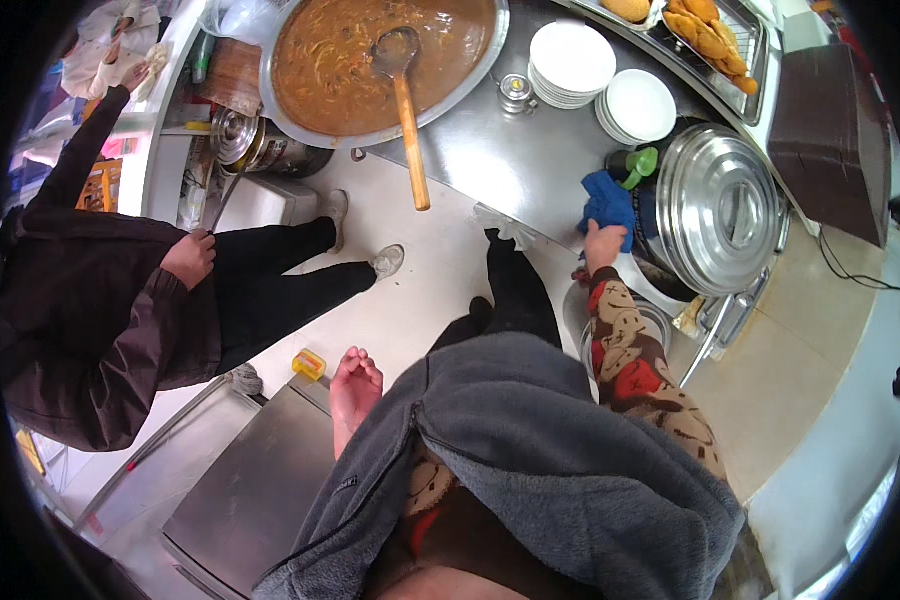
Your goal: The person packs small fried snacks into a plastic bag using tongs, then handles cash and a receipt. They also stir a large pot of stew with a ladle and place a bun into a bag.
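My right hand [606, 244] grips a bunched blue cloth [609, 204] at the right end of the steel counter [480, 161]. Right beside the cloth stands a large pot with a domed steel lid [720, 210], and a bright green plastic object [639, 166] sits between that pot and the counter. My left hand [356, 391] hangs by my side over the floor, palm turned up, with loosely curled fingers and nothing in it. Two stacks of white plates, one taller [572, 60] and one lower [636, 106], stand behind the cloth.
A wide basin of brown soup [330, 82] holds a wooden-handled ladle [411, 142], its handle jutting past the counter edge. Near the plates is a small lidded metal jar [515, 91]. Fried food [709, 34] lies on a rack. Another person [105, 315] stands at the left.
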A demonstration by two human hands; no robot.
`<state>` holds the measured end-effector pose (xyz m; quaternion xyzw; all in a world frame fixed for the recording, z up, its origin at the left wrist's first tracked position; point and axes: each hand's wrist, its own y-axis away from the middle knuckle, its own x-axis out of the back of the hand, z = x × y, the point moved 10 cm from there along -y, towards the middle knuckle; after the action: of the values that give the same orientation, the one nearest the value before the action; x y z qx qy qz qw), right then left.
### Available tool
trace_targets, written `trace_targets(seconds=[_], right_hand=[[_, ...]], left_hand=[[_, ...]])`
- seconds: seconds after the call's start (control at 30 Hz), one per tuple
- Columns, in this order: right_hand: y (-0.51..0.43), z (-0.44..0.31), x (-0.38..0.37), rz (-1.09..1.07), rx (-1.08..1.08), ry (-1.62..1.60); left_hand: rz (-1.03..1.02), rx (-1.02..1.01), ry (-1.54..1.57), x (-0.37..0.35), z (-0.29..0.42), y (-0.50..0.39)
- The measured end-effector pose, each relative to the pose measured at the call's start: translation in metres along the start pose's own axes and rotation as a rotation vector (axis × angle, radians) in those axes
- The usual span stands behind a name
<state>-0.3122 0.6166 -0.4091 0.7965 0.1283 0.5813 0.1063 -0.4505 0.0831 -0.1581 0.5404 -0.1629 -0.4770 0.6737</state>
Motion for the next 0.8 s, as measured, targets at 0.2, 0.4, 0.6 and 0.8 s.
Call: trace_targets(seconds=[0.2, 0.4, 0.6, 0.8], right_hand=[[-0.031, -0.003, -0.021, -0.014, 0.303, -0.078], [-0.004, 0.023, -0.016, 0.047, 0.462, -0.128], [0.115, 0.049, 0.013, -0.127, 0.671, 0.095], [0.171, 0.101, 0.06, -0.156, 0.684, 0.107]], left_hand=[[0.064, -0.031, -0.087, 0.025, -0.012, 0.005], [-0.087, -0.046, -0.044, 0.054, -0.015, 0.013], [-0.263, -0.069, 0.046, 0.08, -0.015, 0.011], [-0.407, -0.116, 0.088, 0.093, -0.004, 0.033]])
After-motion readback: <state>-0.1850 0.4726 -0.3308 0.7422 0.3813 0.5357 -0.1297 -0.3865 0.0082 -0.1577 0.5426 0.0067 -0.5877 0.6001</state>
